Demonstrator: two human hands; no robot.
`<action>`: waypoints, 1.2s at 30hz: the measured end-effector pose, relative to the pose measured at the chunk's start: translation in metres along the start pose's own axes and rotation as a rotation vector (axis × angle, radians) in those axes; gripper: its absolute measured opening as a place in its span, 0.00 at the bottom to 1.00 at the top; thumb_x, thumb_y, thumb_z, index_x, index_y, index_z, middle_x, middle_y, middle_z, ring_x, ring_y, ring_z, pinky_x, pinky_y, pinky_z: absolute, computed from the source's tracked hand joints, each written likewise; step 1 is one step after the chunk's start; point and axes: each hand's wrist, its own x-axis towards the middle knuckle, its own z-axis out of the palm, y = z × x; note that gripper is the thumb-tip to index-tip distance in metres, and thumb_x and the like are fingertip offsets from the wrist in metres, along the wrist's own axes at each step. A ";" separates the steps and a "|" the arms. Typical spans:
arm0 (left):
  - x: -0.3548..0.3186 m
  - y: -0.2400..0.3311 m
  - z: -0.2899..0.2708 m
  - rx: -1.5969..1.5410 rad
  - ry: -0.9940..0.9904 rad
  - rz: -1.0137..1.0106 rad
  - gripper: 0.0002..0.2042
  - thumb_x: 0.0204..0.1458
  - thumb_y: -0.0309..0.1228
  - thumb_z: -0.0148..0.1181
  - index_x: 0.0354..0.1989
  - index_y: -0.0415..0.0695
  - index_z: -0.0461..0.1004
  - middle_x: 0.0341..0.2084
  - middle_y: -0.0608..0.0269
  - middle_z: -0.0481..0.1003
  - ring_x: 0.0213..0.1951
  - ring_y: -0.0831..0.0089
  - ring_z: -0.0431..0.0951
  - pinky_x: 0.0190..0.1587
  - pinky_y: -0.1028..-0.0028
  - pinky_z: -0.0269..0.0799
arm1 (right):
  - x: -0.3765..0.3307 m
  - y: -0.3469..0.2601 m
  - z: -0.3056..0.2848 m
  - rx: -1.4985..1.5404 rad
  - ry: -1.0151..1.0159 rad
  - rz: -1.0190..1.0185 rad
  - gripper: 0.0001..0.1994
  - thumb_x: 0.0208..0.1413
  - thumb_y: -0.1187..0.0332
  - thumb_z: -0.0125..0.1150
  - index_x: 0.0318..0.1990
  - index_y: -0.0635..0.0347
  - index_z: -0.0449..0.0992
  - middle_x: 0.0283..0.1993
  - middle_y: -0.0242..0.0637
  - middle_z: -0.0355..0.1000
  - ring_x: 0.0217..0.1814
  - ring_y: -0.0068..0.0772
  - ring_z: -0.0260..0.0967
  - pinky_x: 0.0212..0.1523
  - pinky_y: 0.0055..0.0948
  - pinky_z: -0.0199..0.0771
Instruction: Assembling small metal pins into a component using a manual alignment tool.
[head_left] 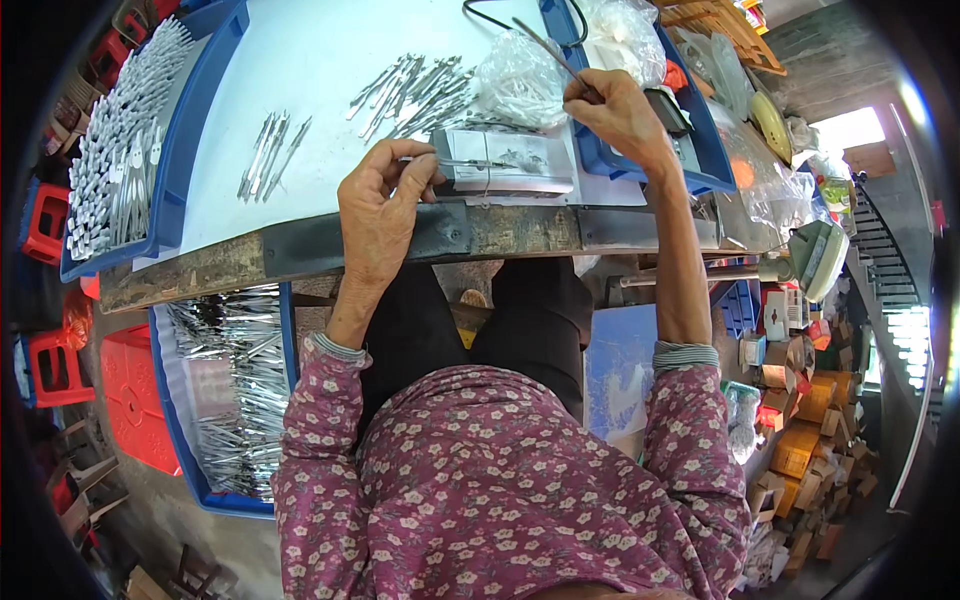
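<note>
My left hand [385,205] is closed in a pinch on a slim silver metal piece [472,162], which reaches over the top of a small light-coloured block [515,182] bound with a thin band or wire. Farther right, my right hand [622,112] is raised with its fingers closed round a thin dark rod [548,46] pointing up and away to the left. Several similar silver pieces [415,92] lie in a heap on the white table covering beyond the block. A smaller group of silver pieces [268,155] lies to the left.
At the left edge of the table [360,18], a blue tray [200,120] holds many upright silver pieces. Another blue tray [285,350] full of metal pieces stands lower left, by a red stool [135,395]. Clear plastic bags [520,80] and a blue tray [710,140] sit right.
</note>
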 end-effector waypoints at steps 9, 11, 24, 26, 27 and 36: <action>-0.002 -0.001 0.012 -0.030 -0.031 -0.035 0.05 0.52 0.25 0.55 0.34 0.35 0.72 0.21 0.65 0.72 0.23 0.83 0.69 0.26 0.84 0.65 | -0.024 -0.010 0.021 -0.277 -0.069 -0.108 0.06 0.41 0.72 0.54 0.27 0.66 0.71 0.19 0.42 0.66 0.21 0.30 0.62 0.26 0.30 0.63; -0.003 -0.003 0.012 -0.025 -0.031 -0.035 0.05 0.52 0.24 0.55 0.34 0.36 0.71 0.21 0.65 0.72 0.23 0.83 0.69 0.26 0.84 0.64 | -0.028 -0.013 0.025 -0.200 -0.028 -0.061 0.06 0.41 0.72 0.54 0.26 0.66 0.71 0.18 0.40 0.65 0.20 0.28 0.61 0.24 0.28 0.62; 0.000 -0.014 0.023 0.054 -0.038 -0.074 0.06 0.52 0.25 0.56 0.35 0.36 0.72 0.22 0.64 0.74 0.23 0.82 0.70 0.28 0.84 0.67 | -0.040 0.012 0.051 0.269 0.012 0.106 0.11 0.40 0.69 0.62 0.30 0.69 0.73 0.17 0.32 0.63 0.21 0.20 0.58 0.24 0.24 0.60; 0.000 -0.014 0.026 0.063 -0.039 -0.075 0.06 0.52 0.25 0.56 0.35 0.36 0.72 0.22 0.64 0.74 0.23 0.82 0.70 0.28 0.84 0.66 | -0.041 0.017 0.054 0.307 0.008 0.131 0.11 0.41 0.69 0.62 0.30 0.69 0.73 0.17 0.32 0.63 0.22 0.20 0.58 0.24 0.23 0.60; 0.000 -0.014 0.028 0.048 -0.026 -0.073 0.05 0.52 0.25 0.56 0.34 0.35 0.72 0.21 0.64 0.73 0.22 0.82 0.70 0.26 0.84 0.66 | -0.041 0.016 0.055 0.344 0.002 0.154 0.11 0.41 0.69 0.62 0.30 0.69 0.73 0.18 0.31 0.64 0.22 0.19 0.58 0.24 0.23 0.60; 0.001 -0.012 0.029 -0.108 -0.047 -0.098 0.08 0.54 0.28 0.53 0.35 0.34 0.71 0.22 0.61 0.75 0.21 0.82 0.71 0.25 0.84 0.67 | -0.065 -0.035 0.043 0.317 0.084 -0.020 0.08 0.49 0.71 0.60 0.34 0.66 0.72 0.23 0.35 0.68 0.24 0.24 0.62 0.24 0.24 0.61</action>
